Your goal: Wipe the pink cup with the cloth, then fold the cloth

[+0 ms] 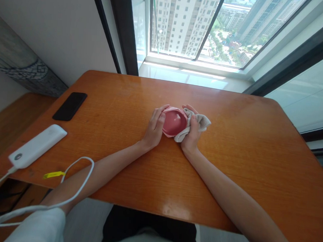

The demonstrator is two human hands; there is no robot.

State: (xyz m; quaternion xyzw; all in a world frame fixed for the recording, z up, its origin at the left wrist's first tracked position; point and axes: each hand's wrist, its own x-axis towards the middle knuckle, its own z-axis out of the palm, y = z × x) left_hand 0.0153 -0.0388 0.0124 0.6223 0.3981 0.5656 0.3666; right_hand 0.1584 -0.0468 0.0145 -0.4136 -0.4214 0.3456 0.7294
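A small pink bowl (174, 122) is tilted on its side near the middle of the wooden table (245, 161), its opening facing me. My left hand (154, 127) grips the bowl's left rim. My right hand (192, 132) presses a grey-white cloth (203, 121) against the bowl's right rim, with the cloth wrapped around that edge and bunched out to the right.
A black phone (70, 106) lies flat at the table's far left. A white power bank (37, 146) sits near the left front edge, with a white cable (68, 199) looping off the table. A large window (202, 27) stands beyond the table's far edge.
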